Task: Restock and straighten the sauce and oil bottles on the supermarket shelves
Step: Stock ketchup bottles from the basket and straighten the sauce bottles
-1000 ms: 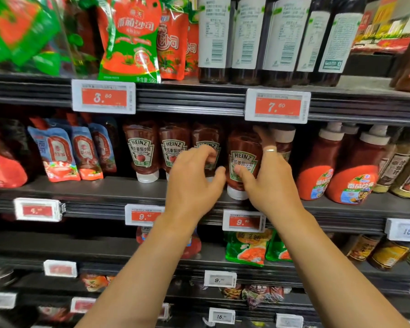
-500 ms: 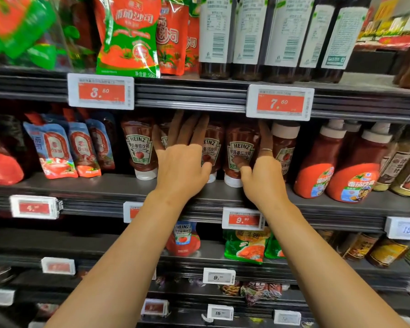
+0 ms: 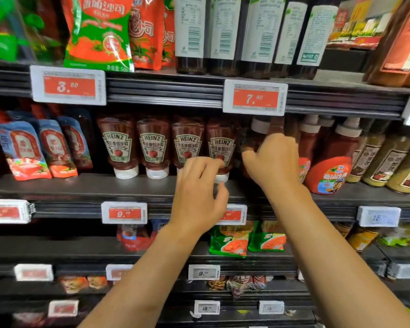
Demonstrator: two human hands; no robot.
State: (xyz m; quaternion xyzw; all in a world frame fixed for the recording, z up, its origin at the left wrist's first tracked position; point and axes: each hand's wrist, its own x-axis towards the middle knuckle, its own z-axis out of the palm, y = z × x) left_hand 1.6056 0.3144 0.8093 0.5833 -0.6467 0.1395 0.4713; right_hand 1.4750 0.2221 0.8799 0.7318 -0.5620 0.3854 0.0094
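Observation:
Several upside-down Heinz ketchup bottles (image 3: 117, 147) with white caps stand in a row on the middle shelf (image 3: 81, 188). My left hand (image 3: 197, 197) is at the foot of the rightmost Heinz bottle (image 3: 221, 143), with fingers and thumb curled round its neck and cap. My right hand (image 3: 277, 162) is just to the right. It wraps round a dark red bottle with a white top cap (image 3: 258, 125), which it mostly hides.
Large red squeeze bottles (image 3: 329, 171) and brown-labelled jars (image 3: 384, 162) stand to the right. Blue sauce pouches (image 3: 26, 152) lean at the left. Dark tall bottles (image 3: 223, 31) and red-green pouches (image 3: 100, 34) fill the shelf above. Price tags (image 3: 255, 98) jut from the shelf edges.
My left hand moved right from the middle Heinz bottles to the rightmost one and curled its fingers. My right hand left that bottle and shifted right to the white-topped bottle.

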